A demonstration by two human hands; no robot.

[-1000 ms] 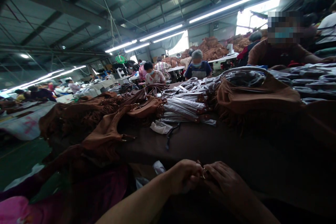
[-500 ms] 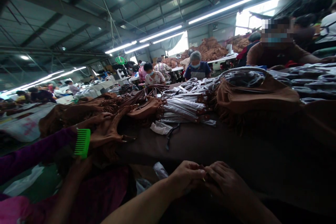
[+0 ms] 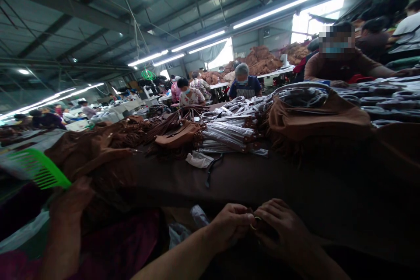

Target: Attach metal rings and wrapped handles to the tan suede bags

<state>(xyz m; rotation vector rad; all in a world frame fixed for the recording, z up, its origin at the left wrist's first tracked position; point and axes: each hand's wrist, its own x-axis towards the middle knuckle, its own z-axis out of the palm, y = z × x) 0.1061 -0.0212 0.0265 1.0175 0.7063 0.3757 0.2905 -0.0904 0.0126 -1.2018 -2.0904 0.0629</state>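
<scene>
My left hand (image 3: 229, 223) and my right hand (image 3: 282, 227) meet at the bottom centre, fingers pinched together around a small metal ring (image 3: 254, 223) on a dark brown piece that is mostly hidden below them. Both hands are closed on that ring. They hover over the near edge of a dark brown table (image 3: 262, 183).
At the left a co-worker's hand (image 3: 67, 201) holds a green comb (image 3: 39, 168) by brown fringed bags (image 3: 98, 148). Plastic-wrapped straps (image 3: 226, 133) and more brown bags (image 3: 315, 116) are piled mid-table. A masked person (image 3: 341, 61) sits across; others work further back.
The co-worker's hand has swung the green comb out to the left and pulled a brown bag away from the pile. My hands have stayed together, shifting slightly lower.
</scene>
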